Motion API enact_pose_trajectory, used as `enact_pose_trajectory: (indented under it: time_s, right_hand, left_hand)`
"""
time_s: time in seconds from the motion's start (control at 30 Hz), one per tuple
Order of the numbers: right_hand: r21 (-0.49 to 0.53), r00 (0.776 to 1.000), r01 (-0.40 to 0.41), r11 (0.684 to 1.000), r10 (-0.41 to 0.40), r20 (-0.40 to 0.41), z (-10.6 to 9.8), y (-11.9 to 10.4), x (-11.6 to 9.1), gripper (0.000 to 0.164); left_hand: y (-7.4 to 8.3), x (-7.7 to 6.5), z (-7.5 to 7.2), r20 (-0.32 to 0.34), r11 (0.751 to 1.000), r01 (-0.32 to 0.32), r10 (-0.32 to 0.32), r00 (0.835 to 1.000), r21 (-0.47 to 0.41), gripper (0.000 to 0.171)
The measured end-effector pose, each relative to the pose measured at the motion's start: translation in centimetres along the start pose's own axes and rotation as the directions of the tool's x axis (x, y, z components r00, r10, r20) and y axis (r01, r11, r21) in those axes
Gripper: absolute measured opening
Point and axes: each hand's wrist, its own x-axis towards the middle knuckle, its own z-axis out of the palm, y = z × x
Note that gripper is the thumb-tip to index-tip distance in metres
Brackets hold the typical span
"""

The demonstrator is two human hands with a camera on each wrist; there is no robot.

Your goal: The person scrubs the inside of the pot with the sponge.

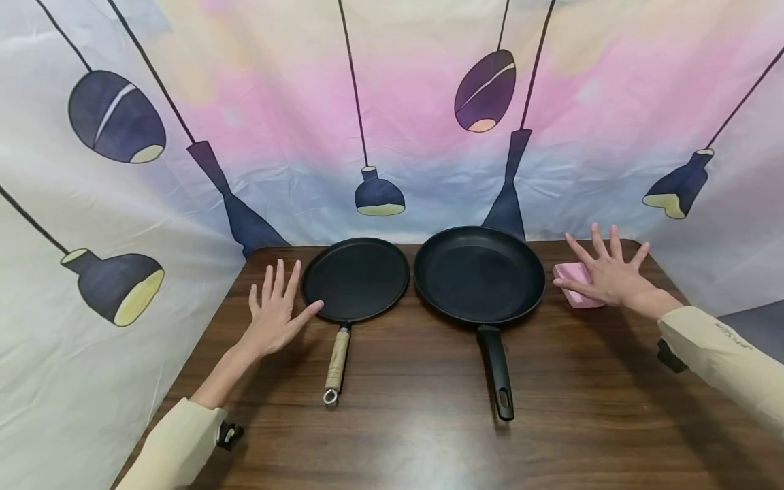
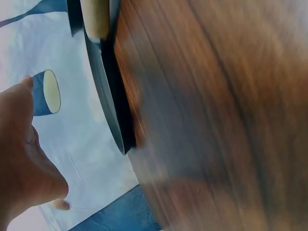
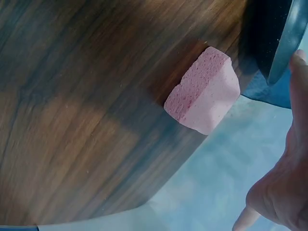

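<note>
On the brown wooden table (image 1: 416, 435), two black pans lie side by side, with a narrow gap between them. At the left is the flat round black pan with very low rim (image 1: 357, 279); its light wooden handle (image 1: 337, 361) points to the near side and finishes in a metal ring (image 1: 331, 396). At the right is the larger, deeper round black pan (image 1: 480, 275), whose long black handle (image 1: 496, 371) also points to the near side. To the right of this larger pan, near the far right corner of the table, lies the pink block-shaped sponge with small holes (image 3: 204, 94).

The left hand (image 1: 275, 321) is wide open with fingers spread, and it has hold of nothing. It is in the air at the left of the flat pan, and in the head view its thumb passes in front of the rim. The right hand (image 1: 612, 278) is also fully open, with spread fingers, and holds nothing; it is above the sponge, and the right wrist view shows it apart from it. Both arms wear cream sleeves (image 1: 174, 442). Behind the table hangs a pastel cloth (image 1: 294, 82) with pictures of dark blue lamps (image 1: 380, 194)
</note>
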Motion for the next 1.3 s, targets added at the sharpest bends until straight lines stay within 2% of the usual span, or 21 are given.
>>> enact_pose_trajectory:
  time_s: [0.17,0.3,0.43,0.57,0.6,0.73,0.9,1.07,1.2,1.3]
  right_hand:
    - [0.085,0.998,-0.004,0.996,-0.001,0.057,-0.2,0.4,0.4,0.111]
    - [0.144,0.995,-0.002,0.990,-0.012,0.094,0.0,0.8,0.5,0.114]
    - [0.200,0.994,0.023,0.979,-0.044,0.102,0.4,1.1,0.2,0.116]
    - [0.196,0.991,0.007,0.981,-0.033,0.129,0.8,1.3,0.0,0.115]
    - [0.183,0.991,-0.001,0.983,-0.024,0.133,0.9,1.4,0.0,0.114]
    - [0.134,0.990,-0.033,0.990,0.015,0.139,1.1,1.6,0.2,0.104]
    - [0.109,0.990,-0.053,0.993,0.038,0.138,1.2,1.7,0.3,0.084]
    - [0.116,0.992,-0.053,0.992,0.039,0.120,0.6,1.6,0.6,0.076]
    - [0.083,0.995,-0.035,0.996,0.028,0.094,-1.1,0.1,1.2,0.074]
    - [0.063,0.998,0.000,0.998,-0.004,0.057,-3.4,-2.3,2.2,0.071]
  left_hand:
    - [0.7,-1.3,-0.2,0.053,0.987,0.038,-0.029,0.998,-0.159,0.094]
    - [1.3,-2.4,-0.3,0.121,0.948,0.081,-0.046,0.992,-0.309,0.097]
    - [1.9,-3.5,0.0,0.218,0.875,0.164,-0.069,0.974,-0.456,0.093]
    - [2.5,-4.4,0.6,0.328,0.778,0.278,-0.098,0.940,-0.564,0.088]
    - [2.7,-4.6,0.8,0.351,0.760,0.302,-0.104,0.931,-0.575,0.087]
    - [3.2,-5.3,1.6,0.408,0.711,0.357,-0.107,0.907,-0.606,0.086]
    - [3.7,-5.8,2.2,0.423,0.669,0.356,-0.069,0.904,-0.652,0.088]
    - [4.2,-5.8,2.5,0.425,0.655,0.333,-0.020,0.905,-0.678,0.093]
    - [4.5,-5.9,2.6,0.444,0.654,0.335,0.001,0.896,-0.678,0.094]
    - [4.6,-5.7,2.7,0.439,0.687,0.318,0.001,0.898,-0.653,0.092]
